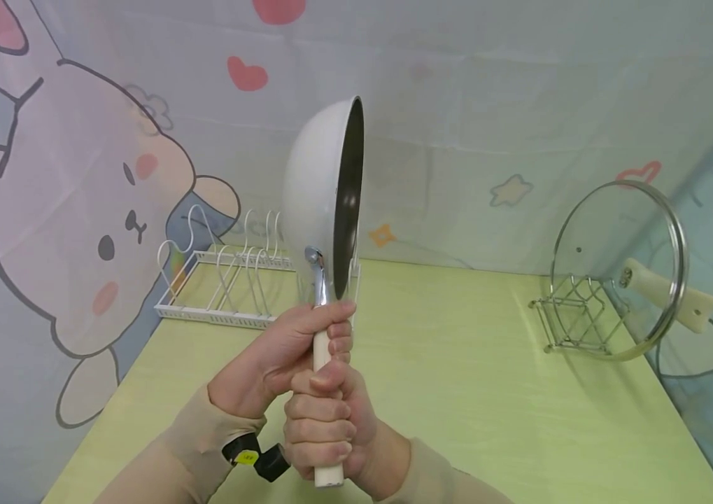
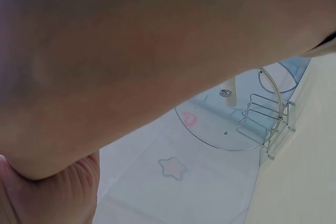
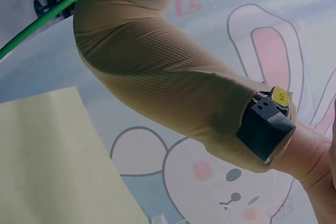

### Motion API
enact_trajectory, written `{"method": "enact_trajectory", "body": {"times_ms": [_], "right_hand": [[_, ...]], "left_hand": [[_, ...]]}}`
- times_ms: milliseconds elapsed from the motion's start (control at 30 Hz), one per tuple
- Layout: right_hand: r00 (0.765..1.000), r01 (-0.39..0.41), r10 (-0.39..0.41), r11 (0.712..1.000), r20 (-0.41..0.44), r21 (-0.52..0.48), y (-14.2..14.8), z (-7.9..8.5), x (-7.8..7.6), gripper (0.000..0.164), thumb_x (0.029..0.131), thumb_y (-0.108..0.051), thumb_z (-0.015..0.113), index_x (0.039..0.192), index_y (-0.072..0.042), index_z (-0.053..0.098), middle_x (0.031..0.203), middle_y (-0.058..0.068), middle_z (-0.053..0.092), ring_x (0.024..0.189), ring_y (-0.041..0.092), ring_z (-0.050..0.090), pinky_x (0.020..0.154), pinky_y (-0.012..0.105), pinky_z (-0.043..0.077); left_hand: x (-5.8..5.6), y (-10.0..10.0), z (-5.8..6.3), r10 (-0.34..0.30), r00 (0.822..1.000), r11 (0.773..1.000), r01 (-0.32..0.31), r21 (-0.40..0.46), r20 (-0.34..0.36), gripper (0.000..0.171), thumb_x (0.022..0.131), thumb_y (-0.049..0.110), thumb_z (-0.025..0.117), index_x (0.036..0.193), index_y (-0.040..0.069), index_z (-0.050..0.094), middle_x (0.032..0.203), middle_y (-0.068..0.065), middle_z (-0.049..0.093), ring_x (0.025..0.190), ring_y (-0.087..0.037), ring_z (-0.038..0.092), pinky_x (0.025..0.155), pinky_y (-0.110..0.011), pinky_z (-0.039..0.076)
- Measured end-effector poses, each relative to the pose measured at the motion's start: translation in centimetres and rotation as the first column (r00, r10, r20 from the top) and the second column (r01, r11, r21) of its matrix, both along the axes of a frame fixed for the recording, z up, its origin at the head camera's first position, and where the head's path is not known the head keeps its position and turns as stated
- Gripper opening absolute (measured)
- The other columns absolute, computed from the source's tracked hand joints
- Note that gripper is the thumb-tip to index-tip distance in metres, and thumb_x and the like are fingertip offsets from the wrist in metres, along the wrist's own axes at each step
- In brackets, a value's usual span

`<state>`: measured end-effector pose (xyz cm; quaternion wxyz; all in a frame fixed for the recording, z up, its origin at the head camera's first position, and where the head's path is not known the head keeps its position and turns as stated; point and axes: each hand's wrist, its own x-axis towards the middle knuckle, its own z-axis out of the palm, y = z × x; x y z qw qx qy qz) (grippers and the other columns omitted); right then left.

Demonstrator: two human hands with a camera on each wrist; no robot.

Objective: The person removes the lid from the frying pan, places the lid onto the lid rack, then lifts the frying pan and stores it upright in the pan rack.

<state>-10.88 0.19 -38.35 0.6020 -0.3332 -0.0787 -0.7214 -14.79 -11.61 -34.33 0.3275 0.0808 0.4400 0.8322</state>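
A deep white frying pan (image 1: 315, 182) with a dark inner face stands on edge in the air, its handle (image 1: 329, 476) pointing down. My left hand (image 1: 283, 353) grips the upper handle, just below the metal joint. Beneath it, my right hand (image 1: 331, 420) wraps its fingers round the lower handle, whose end shows below the fist. Bare skin close to the camera fills much of the left wrist view. In the right wrist view the pan is out of sight; a tan sleeve (image 3: 157, 66) with a black wrist camera (image 3: 268, 127) crosses the picture.
Behind the pan stands a white wire rack (image 1: 217, 318) on the green table (image 1: 457, 392). At right, a glass lid (image 1: 677, 245) with a cream handle stands upright in a small metal rack (image 1: 576, 346). A cartoon-printed cloth (image 1: 444, 140) hangs behind.
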Motion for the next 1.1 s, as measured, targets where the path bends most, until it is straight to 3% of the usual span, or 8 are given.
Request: {"method": "enact_trajectory", "body": {"times_ms": [367, 800, 1100], "right_hand": [[1.000, -0.018, 0.018, 0.999, -0.016, -0.037, 0.2, -0.6, -0.2, 0.046, 0.102, -0.024, 0.057, 0.063, -0.019, 0.033, 0.044, -0.009, 0.026, 0.035, 0.005, 0.026, 0.038, 0.019, 0.025], [0.996, -0.081, 0.079, 0.995, -0.035, -0.052, 1.6, -1.6, -1.2, 0.047, 0.103, -0.023, 0.057, 0.063, -0.018, 0.034, 0.043, -0.008, 0.026, 0.033, 0.007, 0.026, 0.036, 0.021, 0.026], [0.996, -0.091, 0.090, 0.995, -0.029, -0.048, 2.1, -2.2, -1.3, 0.047, 0.103, -0.022, 0.057, 0.063, -0.018, 0.033, 0.043, -0.008, 0.026, 0.033, 0.007, 0.026, 0.036, 0.021, 0.026]], "left_hand": [[-0.1, 0.5, -0.6, 0.013, 1.000, 1.000, -0.014, -0.022, -0.022, 0.024, 0.114, 0.019, 0.047, 0.090, 0.015, 0.047, 0.066, 0.010, 0.053, 0.059, -0.003, 0.054, 0.058, -0.015, 0.047], [-0.2, 1.7, -1.4, 0.081, 0.996, 0.995, -0.083, -0.062, -0.027, 0.024, 0.113, 0.021, 0.051, 0.091, 0.014, 0.046, 0.067, 0.009, 0.052, 0.058, -0.004, 0.053, 0.059, -0.017, 0.050], [-0.3, 2.2, -2.2, 0.077, 0.997, 0.995, -0.078, -0.063, -0.024, 0.025, 0.113, 0.021, 0.050, 0.089, 0.015, 0.046, 0.067, 0.010, 0.052, 0.058, -0.004, 0.053, 0.058, -0.017, 0.048]]}}
